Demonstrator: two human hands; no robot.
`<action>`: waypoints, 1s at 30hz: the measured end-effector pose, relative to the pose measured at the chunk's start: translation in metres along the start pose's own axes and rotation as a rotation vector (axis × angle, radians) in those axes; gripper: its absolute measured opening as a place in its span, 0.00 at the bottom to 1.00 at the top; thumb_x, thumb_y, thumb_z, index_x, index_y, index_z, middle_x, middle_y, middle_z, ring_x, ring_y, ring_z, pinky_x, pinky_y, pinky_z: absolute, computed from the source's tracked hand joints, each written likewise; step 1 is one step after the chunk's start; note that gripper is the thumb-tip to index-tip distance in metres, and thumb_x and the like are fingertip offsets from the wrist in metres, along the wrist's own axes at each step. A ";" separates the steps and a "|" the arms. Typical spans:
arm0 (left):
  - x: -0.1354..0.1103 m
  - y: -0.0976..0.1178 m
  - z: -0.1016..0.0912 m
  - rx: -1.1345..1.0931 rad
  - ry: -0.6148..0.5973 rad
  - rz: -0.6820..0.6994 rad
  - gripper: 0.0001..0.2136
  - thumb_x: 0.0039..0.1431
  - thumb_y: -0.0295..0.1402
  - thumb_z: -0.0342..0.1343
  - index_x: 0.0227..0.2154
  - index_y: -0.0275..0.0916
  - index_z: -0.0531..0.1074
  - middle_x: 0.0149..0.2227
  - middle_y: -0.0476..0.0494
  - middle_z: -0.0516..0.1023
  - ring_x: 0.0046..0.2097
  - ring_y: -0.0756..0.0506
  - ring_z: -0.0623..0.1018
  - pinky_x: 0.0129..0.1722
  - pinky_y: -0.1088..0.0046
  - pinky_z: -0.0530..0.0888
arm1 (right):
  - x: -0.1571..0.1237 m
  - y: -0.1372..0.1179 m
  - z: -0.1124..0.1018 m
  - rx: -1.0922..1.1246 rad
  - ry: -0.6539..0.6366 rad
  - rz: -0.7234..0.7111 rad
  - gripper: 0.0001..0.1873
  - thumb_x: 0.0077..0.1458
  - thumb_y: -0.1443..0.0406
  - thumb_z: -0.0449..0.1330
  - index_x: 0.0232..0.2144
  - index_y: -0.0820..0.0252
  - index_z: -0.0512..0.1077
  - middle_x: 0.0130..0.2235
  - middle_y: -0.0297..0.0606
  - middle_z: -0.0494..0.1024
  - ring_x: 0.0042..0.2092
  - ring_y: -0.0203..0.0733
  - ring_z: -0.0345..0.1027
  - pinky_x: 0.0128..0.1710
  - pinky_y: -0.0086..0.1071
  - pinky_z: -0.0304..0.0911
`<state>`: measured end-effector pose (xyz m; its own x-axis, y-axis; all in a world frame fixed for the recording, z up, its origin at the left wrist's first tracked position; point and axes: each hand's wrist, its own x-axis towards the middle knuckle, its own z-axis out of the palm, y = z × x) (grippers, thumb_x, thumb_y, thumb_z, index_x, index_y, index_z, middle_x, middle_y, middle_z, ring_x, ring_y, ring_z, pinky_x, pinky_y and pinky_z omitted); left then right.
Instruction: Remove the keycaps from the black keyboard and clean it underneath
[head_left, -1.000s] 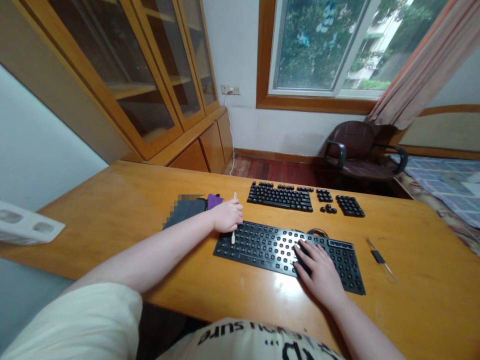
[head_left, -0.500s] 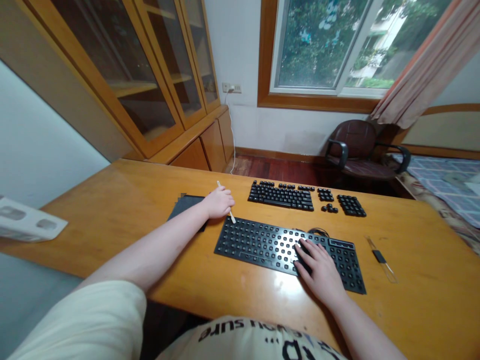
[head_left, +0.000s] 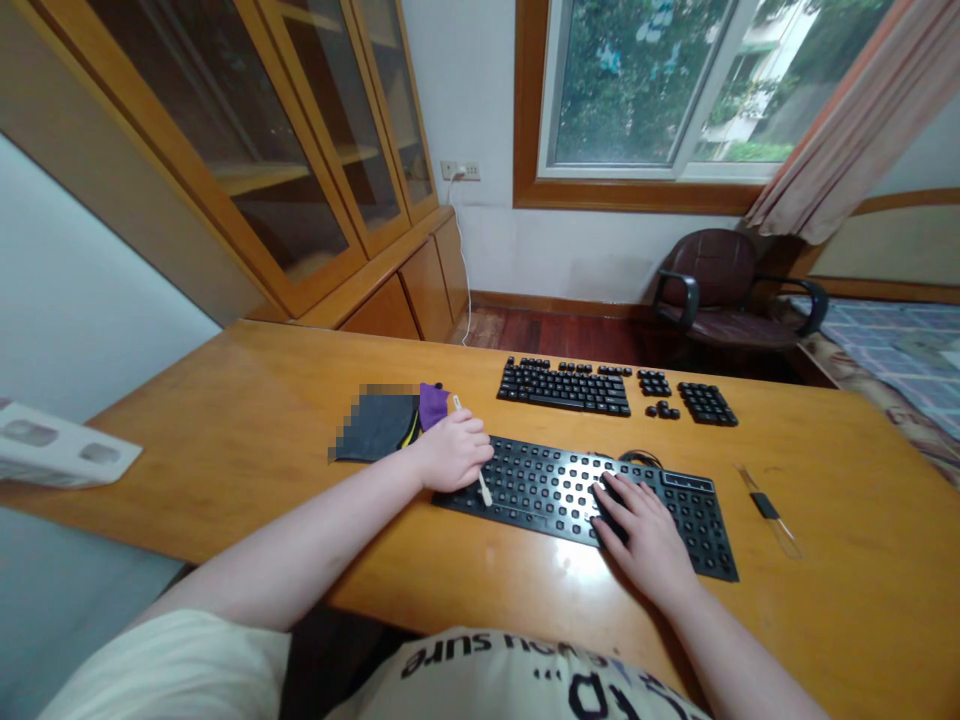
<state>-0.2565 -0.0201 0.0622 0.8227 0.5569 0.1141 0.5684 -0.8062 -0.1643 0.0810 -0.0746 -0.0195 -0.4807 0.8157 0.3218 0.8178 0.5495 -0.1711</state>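
A black keyboard base with its keycaps off [head_left: 555,485] lies on the wooden desk [head_left: 225,420] in front of me. My left hand [head_left: 454,452] is closed round a thin white stick [head_left: 480,485], whose lower end touches the base's left end. My right hand [head_left: 645,540] lies flat on the right half of the base, fingers spread. Behind it the removed black keycaps [head_left: 566,388] are laid out in keyboard order, with more groups [head_left: 705,403] to the right.
A dark cloth with a purple piece [head_left: 390,425] lies left of the base. A clear strip with a black part [head_left: 769,508] sits to the right. A white box [head_left: 52,455] is at the far left. A chair [head_left: 720,290] stands beyond the desk.
My left hand has come back from the far left corner of the base toward me, bringing the white stick down onto the base's left end. The right hand has stayed put.
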 end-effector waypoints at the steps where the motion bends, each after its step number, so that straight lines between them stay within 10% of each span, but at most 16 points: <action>1: 0.001 0.002 0.002 -0.012 -0.011 0.034 0.05 0.51 0.33 0.51 0.22 0.40 0.66 0.25 0.45 0.72 0.33 0.44 0.67 0.38 0.62 0.60 | 0.000 0.000 0.000 -0.001 0.000 -0.001 0.21 0.57 0.58 0.52 0.52 0.55 0.69 0.56 0.43 0.67 0.56 0.51 0.61 0.55 0.51 0.56; 12: 0.009 -0.029 0.022 0.077 -0.031 0.112 0.05 0.51 0.33 0.51 0.24 0.40 0.67 0.26 0.44 0.73 0.34 0.43 0.68 0.39 0.61 0.60 | 0.002 -0.003 -0.004 -0.036 -0.017 0.002 0.21 0.57 0.58 0.53 0.51 0.57 0.69 0.56 0.44 0.68 0.56 0.51 0.60 0.55 0.50 0.55; 19: 0.011 -0.075 0.011 0.247 0.045 -0.132 0.05 0.52 0.32 0.51 0.24 0.38 0.68 0.26 0.41 0.74 0.34 0.41 0.69 0.38 0.60 0.60 | 0.002 -0.003 -0.003 -0.025 -0.012 0.003 0.21 0.57 0.58 0.52 0.51 0.56 0.69 0.56 0.44 0.68 0.56 0.51 0.60 0.55 0.50 0.55; 30: 0.012 -0.041 0.026 0.045 -0.029 0.247 0.04 0.51 0.33 0.51 0.24 0.40 0.67 0.26 0.46 0.73 0.33 0.44 0.68 0.40 0.61 0.60 | 0.000 -0.001 -0.001 -0.034 -0.022 0.002 0.22 0.57 0.57 0.53 0.52 0.56 0.69 0.56 0.44 0.67 0.57 0.51 0.60 0.56 0.50 0.55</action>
<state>-0.2701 0.0241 0.0449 0.9360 0.3500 0.0368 0.3489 -0.9093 -0.2269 0.0801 -0.0755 -0.0186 -0.4854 0.8210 0.3006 0.8290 0.5414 -0.1399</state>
